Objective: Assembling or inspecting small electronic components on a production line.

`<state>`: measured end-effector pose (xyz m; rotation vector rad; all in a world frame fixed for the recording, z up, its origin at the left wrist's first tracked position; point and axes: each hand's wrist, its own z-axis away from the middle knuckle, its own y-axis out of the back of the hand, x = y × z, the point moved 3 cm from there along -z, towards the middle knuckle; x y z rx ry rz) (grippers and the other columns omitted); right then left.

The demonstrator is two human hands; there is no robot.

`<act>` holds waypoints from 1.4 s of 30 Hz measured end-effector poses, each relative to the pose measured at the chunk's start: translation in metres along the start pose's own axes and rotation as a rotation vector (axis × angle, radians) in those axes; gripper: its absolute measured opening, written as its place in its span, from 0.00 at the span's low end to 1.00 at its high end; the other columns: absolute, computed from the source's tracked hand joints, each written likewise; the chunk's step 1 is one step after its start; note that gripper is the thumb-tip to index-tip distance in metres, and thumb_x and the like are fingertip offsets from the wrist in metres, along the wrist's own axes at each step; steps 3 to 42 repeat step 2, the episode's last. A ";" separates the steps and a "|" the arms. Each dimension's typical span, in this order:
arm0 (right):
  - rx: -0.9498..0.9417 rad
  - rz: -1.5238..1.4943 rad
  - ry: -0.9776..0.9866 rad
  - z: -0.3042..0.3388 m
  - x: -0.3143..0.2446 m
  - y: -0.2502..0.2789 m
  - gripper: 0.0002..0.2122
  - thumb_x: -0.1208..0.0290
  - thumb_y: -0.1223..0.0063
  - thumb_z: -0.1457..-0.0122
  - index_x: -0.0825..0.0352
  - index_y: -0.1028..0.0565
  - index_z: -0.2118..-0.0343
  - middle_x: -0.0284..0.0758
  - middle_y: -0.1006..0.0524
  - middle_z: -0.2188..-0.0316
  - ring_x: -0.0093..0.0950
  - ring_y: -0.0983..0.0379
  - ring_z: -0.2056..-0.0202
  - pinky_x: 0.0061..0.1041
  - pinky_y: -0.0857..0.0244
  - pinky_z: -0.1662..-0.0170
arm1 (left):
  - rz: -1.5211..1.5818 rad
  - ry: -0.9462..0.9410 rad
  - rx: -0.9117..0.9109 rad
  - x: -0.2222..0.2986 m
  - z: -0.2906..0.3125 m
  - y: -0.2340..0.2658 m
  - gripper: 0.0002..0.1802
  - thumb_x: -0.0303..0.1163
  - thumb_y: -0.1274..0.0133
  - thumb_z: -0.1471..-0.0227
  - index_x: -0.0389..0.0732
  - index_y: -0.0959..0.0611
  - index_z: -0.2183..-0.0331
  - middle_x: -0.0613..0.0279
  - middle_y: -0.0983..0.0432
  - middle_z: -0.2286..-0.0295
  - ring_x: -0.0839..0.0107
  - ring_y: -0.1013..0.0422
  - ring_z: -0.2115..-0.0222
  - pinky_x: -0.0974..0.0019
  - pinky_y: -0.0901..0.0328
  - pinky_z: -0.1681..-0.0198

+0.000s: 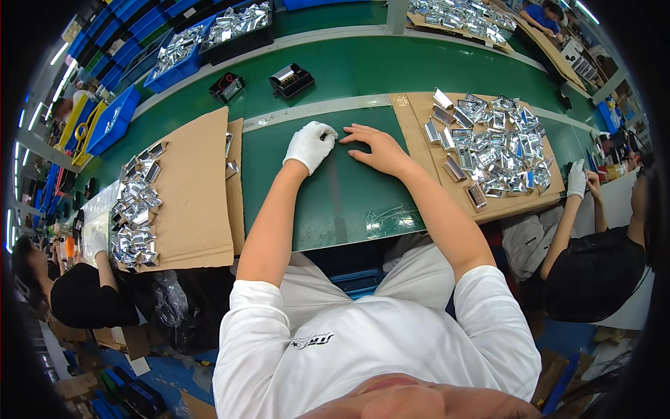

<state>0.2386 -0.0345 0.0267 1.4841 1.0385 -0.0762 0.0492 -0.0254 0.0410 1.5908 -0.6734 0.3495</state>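
Observation:
My left hand (309,146), in a white glove, is closed with its fingers curled over the green work surface (321,216). Between its thumb and forefinger shows a small dark spot, too small to tell whether it is a held piece or a gap. Just to its right, my bare right hand (379,149) has its fingers stretched out and apart, the tips close to the glove. Nothing shows in the right hand. Shiny silver metal parts (499,143) lie heaped on a cardboard sheet (419,115) beyond my right forearm.
To the left, another cardboard sheet (192,195) carries a pile of silver parts (136,209). Two black housings (292,80) stand on the green belt beyond the metal rail. Blue bins (115,122) line the far left. Co-workers sit close on both sides.

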 end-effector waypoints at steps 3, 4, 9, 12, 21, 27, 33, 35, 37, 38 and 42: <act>-0.015 -0.003 -0.010 0.000 -0.001 0.001 0.15 0.70 0.43 0.44 0.57 0.21 0.53 0.31 0.29 0.41 0.31 0.39 0.36 0.30 0.43 0.36 | -0.018 -0.002 -0.004 -0.001 0.000 -0.001 0.11 0.33 0.48 0.47 0.43 0.13 0.65 0.63 0.20 0.63 0.58 0.25 0.63 0.62 0.31 0.56; -0.015 -0.003 -0.010 0.000 -0.001 0.001 0.15 0.70 0.43 0.44 0.57 0.21 0.53 0.31 0.29 0.41 0.31 0.39 0.36 0.30 0.43 0.36 | -0.018 -0.002 -0.004 -0.001 0.000 -0.001 0.11 0.33 0.48 0.47 0.43 0.13 0.65 0.63 0.20 0.63 0.58 0.25 0.63 0.62 0.31 0.56; -0.015 -0.003 -0.010 0.000 -0.001 0.001 0.15 0.70 0.43 0.44 0.57 0.21 0.53 0.31 0.29 0.41 0.31 0.39 0.36 0.30 0.43 0.36 | -0.018 -0.002 -0.004 -0.001 0.000 -0.001 0.11 0.33 0.48 0.47 0.43 0.13 0.65 0.63 0.20 0.63 0.58 0.25 0.63 0.62 0.31 0.56; -0.015 -0.003 -0.010 0.000 -0.001 0.001 0.15 0.70 0.43 0.44 0.57 0.21 0.53 0.31 0.29 0.41 0.31 0.39 0.36 0.30 0.43 0.36 | -0.018 -0.002 -0.004 -0.001 0.000 -0.001 0.11 0.33 0.48 0.47 0.43 0.13 0.65 0.63 0.20 0.63 0.58 0.25 0.63 0.62 0.31 0.56; -0.015 -0.003 -0.010 0.000 -0.001 0.001 0.15 0.70 0.43 0.44 0.57 0.21 0.53 0.31 0.29 0.41 0.31 0.39 0.36 0.30 0.43 0.36 | -0.018 -0.002 -0.004 -0.001 0.000 -0.001 0.11 0.33 0.48 0.47 0.43 0.13 0.65 0.63 0.20 0.63 0.58 0.25 0.63 0.62 0.31 0.56; -0.015 -0.003 -0.010 0.000 -0.001 0.001 0.15 0.70 0.43 0.44 0.57 0.21 0.53 0.31 0.29 0.41 0.31 0.39 0.36 0.30 0.43 0.36 | -0.018 -0.002 -0.004 -0.001 0.000 -0.001 0.11 0.33 0.48 0.47 0.43 0.13 0.65 0.63 0.20 0.63 0.58 0.25 0.63 0.62 0.31 0.56; -0.015 -0.003 -0.010 0.000 -0.001 0.001 0.15 0.70 0.43 0.44 0.57 0.21 0.53 0.31 0.29 0.41 0.31 0.39 0.36 0.30 0.43 0.36 | -0.018 -0.002 -0.004 -0.001 0.000 -0.001 0.11 0.33 0.48 0.47 0.43 0.13 0.65 0.63 0.20 0.63 0.58 0.25 0.63 0.62 0.31 0.56; -0.015 -0.003 -0.010 0.000 -0.001 0.001 0.15 0.70 0.43 0.44 0.57 0.21 0.53 0.31 0.29 0.41 0.31 0.39 0.36 0.30 0.43 0.36 | -0.018 -0.002 -0.004 -0.001 0.000 -0.001 0.11 0.33 0.48 0.47 0.43 0.13 0.65 0.63 0.20 0.63 0.58 0.25 0.63 0.62 0.31 0.56; -0.015 -0.003 -0.010 0.000 -0.001 0.001 0.15 0.70 0.43 0.44 0.57 0.21 0.53 0.31 0.29 0.41 0.31 0.39 0.36 0.30 0.43 0.36 | -0.018 -0.002 -0.004 -0.001 0.000 -0.001 0.11 0.33 0.48 0.47 0.43 0.13 0.65 0.63 0.20 0.63 0.58 0.25 0.63 0.62 0.31 0.56; -0.015 -0.003 -0.010 0.000 -0.001 0.001 0.15 0.70 0.43 0.44 0.57 0.21 0.53 0.31 0.29 0.41 0.31 0.39 0.36 0.30 0.43 0.36 | -0.018 -0.002 -0.004 -0.001 0.000 -0.001 0.11 0.33 0.48 0.47 0.43 0.13 0.65 0.63 0.20 0.63 0.58 0.25 0.63 0.62 0.31 0.56; -0.015 -0.003 -0.010 0.000 -0.001 0.001 0.15 0.70 0.43 0.44 0.57 0.21 0.53 0.31 0.29 0.41 0.31 0.39 0.36 0.30 0.43 0.36 | -0.018 -0.002 -0.004 -0.001 0.000 -0.001 0.11 0.33 0.48 0.47 0.43 0.13 0.65 0.63 0.20 0.63 0.58 0.25 0.63 0.62 0.31 0.56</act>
